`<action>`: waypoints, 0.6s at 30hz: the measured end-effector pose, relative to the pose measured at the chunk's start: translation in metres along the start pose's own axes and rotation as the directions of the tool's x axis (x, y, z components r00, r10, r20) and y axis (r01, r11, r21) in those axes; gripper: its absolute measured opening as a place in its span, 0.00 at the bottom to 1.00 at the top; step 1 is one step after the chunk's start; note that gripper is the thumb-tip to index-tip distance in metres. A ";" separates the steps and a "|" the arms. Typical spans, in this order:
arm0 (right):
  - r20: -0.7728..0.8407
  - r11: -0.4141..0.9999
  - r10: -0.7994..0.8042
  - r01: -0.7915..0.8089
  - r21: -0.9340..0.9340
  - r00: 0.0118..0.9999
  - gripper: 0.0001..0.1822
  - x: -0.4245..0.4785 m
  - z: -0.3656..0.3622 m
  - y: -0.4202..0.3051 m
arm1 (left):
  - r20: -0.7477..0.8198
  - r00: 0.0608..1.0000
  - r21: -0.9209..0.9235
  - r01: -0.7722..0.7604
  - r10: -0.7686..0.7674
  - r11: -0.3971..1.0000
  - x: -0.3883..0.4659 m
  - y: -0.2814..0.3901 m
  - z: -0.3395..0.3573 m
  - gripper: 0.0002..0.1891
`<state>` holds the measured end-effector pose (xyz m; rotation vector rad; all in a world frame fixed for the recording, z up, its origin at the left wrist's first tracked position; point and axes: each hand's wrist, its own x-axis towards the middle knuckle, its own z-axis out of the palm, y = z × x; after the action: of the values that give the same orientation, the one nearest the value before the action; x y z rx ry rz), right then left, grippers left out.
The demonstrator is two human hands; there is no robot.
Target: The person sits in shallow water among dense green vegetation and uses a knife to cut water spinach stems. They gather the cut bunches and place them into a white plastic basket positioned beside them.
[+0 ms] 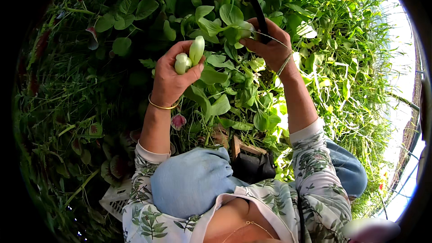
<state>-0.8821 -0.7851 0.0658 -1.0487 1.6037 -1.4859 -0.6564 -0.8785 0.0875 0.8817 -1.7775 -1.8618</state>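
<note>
My left hand (pixel 172 77) is closed around small bok choy heads (pixel 197 50), their pale stem bases pointing up and their green leaves hanging below the fist. To its right, my right hand (pixel 275 49) grips a dark curved tool (pixel 257 5), perhaps a sickle; part of it is hidden by the fingers and leaves. Between thumb and fingers the same hand also holds another bok choy (pixel 245 29), whose leaves spread toward the left. A thin cord (pixel 285 63) loops at the right wrist. Leafy bok choy plants (pixel 249 89) grow thickly beneath both hands.
Red-and-green leafy plants (pixel 116 167) stand at the left, beside a white slotted plastic crate (pixel 116 197). A piece of wood (pixel 249 148) and a black object (pixel 253 167) lie near my knees. Tall grass (pixel 364 84) fills the right side, before a bright wall.
</note>
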 end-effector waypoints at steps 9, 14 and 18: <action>0.123 0.848 0.430 -0.447 0.287 0.895 0.19 -0.119 0.012 -0.028 | 0.256 0.967 -0.238 0.056 0.007 0.970 -0.041 -0.024 0.079 0.33; -0.016 0.810 0.582 -0.581 -0.073 0.813 0.20 -0.089 -0.003 0.032 | 0.112 0.959 0.004 0.262 -0.261 0.965 0.031 -0.066 0.056 0.35; 0.148 0.748 0.652 -0.600 -0.283 0.743 0.14 -0.055 0.021 0.079 | -0.147 0.901 0.447 0.428 -0.408 0.785 0.078 -0.163 -0.009 0.42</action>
<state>-0.8477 -0.7432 -0.0169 -0.6470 1.7327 -0.7050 -0.6856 -0.9224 -0.0856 1.6018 -2.1889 -1.6401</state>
